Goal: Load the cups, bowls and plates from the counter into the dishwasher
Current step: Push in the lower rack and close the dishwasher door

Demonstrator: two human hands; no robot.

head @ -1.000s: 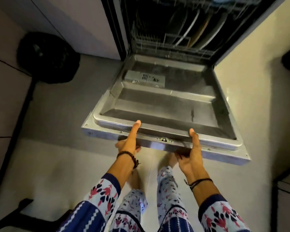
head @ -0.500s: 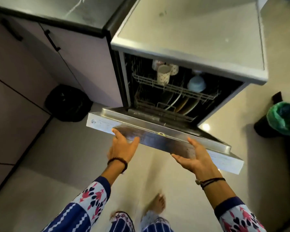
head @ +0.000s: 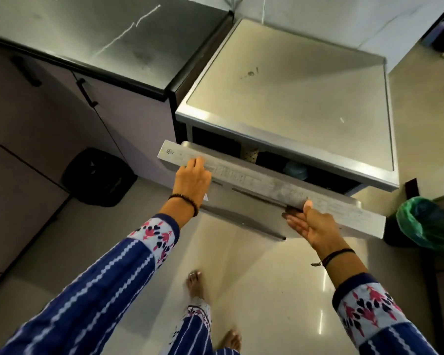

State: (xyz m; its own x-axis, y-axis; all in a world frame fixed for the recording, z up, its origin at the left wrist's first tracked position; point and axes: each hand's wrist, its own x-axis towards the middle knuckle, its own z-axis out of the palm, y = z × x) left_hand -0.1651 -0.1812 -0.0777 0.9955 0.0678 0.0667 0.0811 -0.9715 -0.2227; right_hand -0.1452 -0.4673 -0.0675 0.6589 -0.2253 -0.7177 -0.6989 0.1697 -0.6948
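The dishwasher door is tipped up and almost shut, with only a thin gap at the top. The left hand presses on its left end, fingers on the top edge. The right hand lies flat against the front, thumb on top. In the gap sit a spotty cup and a blue bowl — both half hidden.

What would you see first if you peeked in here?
The left hand and right hand press on the dishwasher door, almost shut, in the middle. A spotted cup peeks through the gap at its top. A green-lined bin stands on the floor at right.
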